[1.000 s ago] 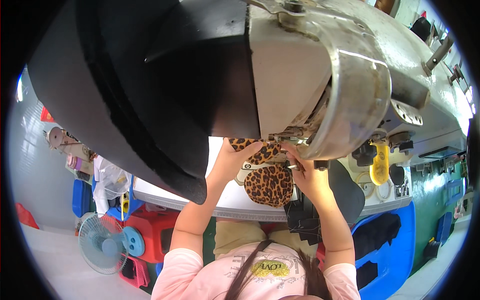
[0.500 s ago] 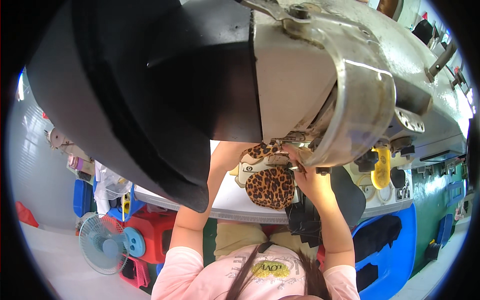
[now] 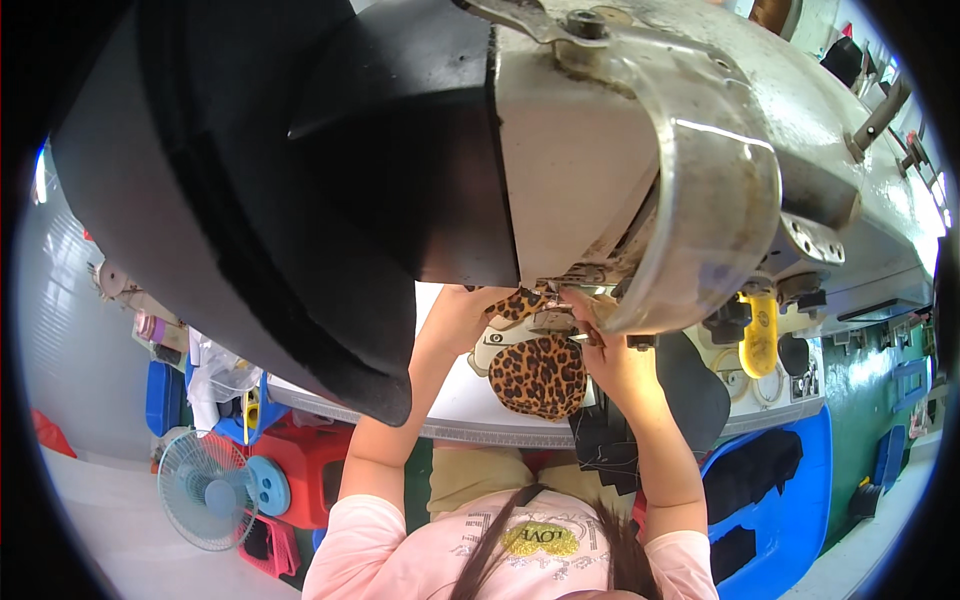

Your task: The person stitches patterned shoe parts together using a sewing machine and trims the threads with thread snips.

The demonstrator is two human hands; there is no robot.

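My left hand [image 3: 478, 308] is at the sewing machine's needle area, its fingers closed on a leopard-print fabric piece [image 3: 516, 305]. The machine head and a dark cover hide part of that hand. My right hand [image 3: 608, 340] is just right of the needle, fingers bent together by the presser foot [image 3: 552, 318]. A small dark or metallic item shows at its fingers, too small to name. Nearer to me, a rounded leopard-print fabric piece [image 3: 538, 378] lies flat at the front of the machine bed.
The pale sewing machine head [image 3: 590, 150] and a large black panel [image 3: 400, 180] fill the upper view. Black fabric pieces [image 3: 605, 440] hang at the table edge [image 3: 500, 434]. A blue tub [image 3: 790, 510] with black cloth stands right; a fan [image 3: 210, 490] and red stool [image 3: 300, 465] stand left.
The view has shifted slightly, with the machine head appearing a little further left. Both hands stay by the needle; my right fingers have shifted slightly.
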